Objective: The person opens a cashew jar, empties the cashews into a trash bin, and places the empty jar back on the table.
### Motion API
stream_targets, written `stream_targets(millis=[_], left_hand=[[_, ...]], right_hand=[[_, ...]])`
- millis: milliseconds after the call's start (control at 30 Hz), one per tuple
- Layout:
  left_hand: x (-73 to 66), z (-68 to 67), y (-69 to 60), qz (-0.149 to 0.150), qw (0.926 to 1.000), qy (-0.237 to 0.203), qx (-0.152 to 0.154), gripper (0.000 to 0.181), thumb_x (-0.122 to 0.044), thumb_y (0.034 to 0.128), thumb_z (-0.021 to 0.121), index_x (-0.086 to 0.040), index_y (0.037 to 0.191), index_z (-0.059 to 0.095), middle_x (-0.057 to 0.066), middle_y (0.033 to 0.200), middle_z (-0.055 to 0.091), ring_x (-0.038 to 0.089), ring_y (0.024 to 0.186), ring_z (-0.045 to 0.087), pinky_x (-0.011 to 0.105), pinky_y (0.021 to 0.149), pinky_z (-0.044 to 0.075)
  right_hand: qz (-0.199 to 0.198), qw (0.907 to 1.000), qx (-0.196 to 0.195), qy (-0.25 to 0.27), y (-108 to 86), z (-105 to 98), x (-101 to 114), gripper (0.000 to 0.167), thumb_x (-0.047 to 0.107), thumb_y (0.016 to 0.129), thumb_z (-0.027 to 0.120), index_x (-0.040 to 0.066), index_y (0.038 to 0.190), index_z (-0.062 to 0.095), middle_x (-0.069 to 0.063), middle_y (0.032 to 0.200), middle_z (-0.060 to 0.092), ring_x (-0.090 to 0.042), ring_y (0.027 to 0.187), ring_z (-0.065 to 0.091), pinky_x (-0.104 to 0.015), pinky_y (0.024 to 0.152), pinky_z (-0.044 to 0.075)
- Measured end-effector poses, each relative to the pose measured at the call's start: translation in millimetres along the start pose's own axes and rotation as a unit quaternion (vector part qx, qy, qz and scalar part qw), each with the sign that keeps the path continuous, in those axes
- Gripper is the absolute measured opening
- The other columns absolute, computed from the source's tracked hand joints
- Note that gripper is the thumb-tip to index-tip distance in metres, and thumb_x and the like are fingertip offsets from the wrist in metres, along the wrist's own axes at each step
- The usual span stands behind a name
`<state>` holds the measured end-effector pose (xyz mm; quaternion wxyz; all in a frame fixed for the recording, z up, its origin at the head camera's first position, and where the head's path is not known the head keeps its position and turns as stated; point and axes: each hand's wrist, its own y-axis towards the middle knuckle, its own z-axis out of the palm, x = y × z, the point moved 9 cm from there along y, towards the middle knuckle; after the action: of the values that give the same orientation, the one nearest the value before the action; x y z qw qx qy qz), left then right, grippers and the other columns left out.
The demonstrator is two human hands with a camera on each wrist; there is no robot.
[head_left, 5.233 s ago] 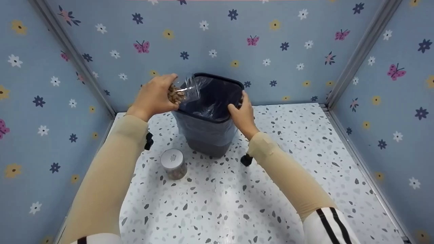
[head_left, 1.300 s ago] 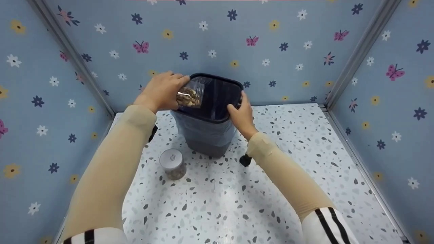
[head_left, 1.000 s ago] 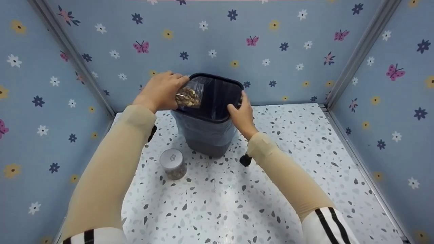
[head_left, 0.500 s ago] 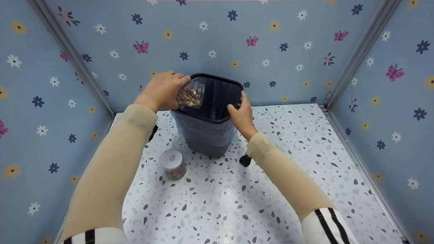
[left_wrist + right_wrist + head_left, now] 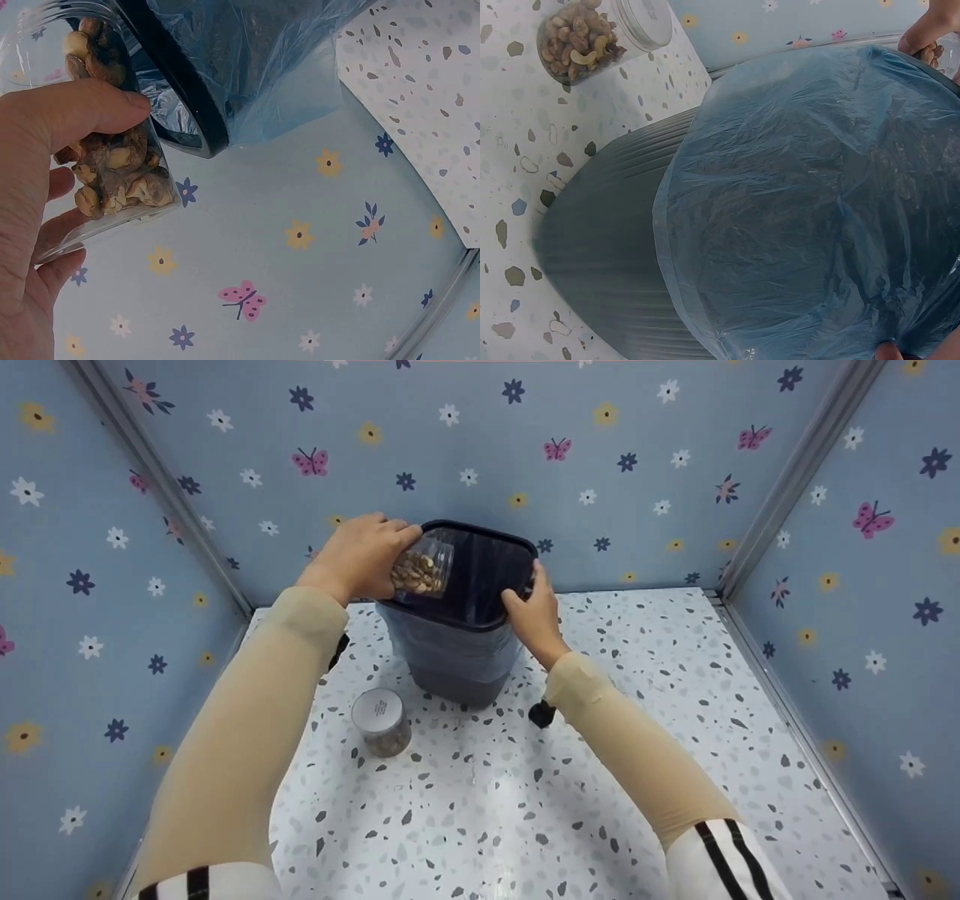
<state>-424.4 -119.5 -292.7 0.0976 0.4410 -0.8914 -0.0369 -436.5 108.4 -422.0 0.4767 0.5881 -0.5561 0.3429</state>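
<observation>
My left hand (image 5: 360, 559) grips a clear jar (image 5: 166, 180) of nuts, tipped on its side with its mouth over the left part of the bin's opening. In the left wrist view brown, shrivelled nuts (image 5: 124, 157) show through the jar wall below my thumb. The dark bin (image 5: 457, 690) stands upright, lined with a thin blue bag (image 5: 780, 195) folded over its rim. My right hand (image 5: 538, 615) holds the bin's right rim, thumb on the inner side. The bottom of the bin's inside is hidden.
A second jar (image 5: 386, 741) with a white lid stands upright on the speckled surface (image 5: 480, 810), left and in front of the bin; the right wrist view shows nuts (image 5: 577, 37) in it. Patterned panels (image 5: 495, 457) rise behind and at both sides.
Compared with the oldest frame, my left hand and the held jar have shifted slightly right over the bin, and the jar's angle has changed. Over the last second both hands have hardly moved.
</observation>
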Motion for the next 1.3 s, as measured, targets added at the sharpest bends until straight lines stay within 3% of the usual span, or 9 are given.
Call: stream_targets(millis=[367,1300], left_hand=[[1.4,-6.7,2.0,0.003,1.0,0.006,-0.002,0.08,-0.006,0.0741,0.083,-0.001,0.15,0.057,0.025,0.138,0.069,0.049,0.116,0.063,0.063,0.109,0.052],[-0.1,3.5,2.6,0.002,0.9999,0.01,0.011,0.086,-0.004,0.0765,0.081,-0.002,0.158,0.053,0.025,0.145,0.065,0.05,0.123,0.061,0.064,0.112,0.05]], right_hand=[[-0.001,1.0,0.0,0.006,1.8,-3.2,4.7,0.087,0.023,0.098,0.056,0.007,0.174,0.019,-0.018,0.176,0.033,-0.032,0.154,0.046,-0.048,0.126,0.041],[0.003,1.0,0.001,0.0,-0.9,-0.7,1.5,0.086,0.023,0.098,0.057,0.007,0.174,0.02,-0.019,0.175,0.035,-0.034,0.154,0.047,-0.047,0.126,0.042]])
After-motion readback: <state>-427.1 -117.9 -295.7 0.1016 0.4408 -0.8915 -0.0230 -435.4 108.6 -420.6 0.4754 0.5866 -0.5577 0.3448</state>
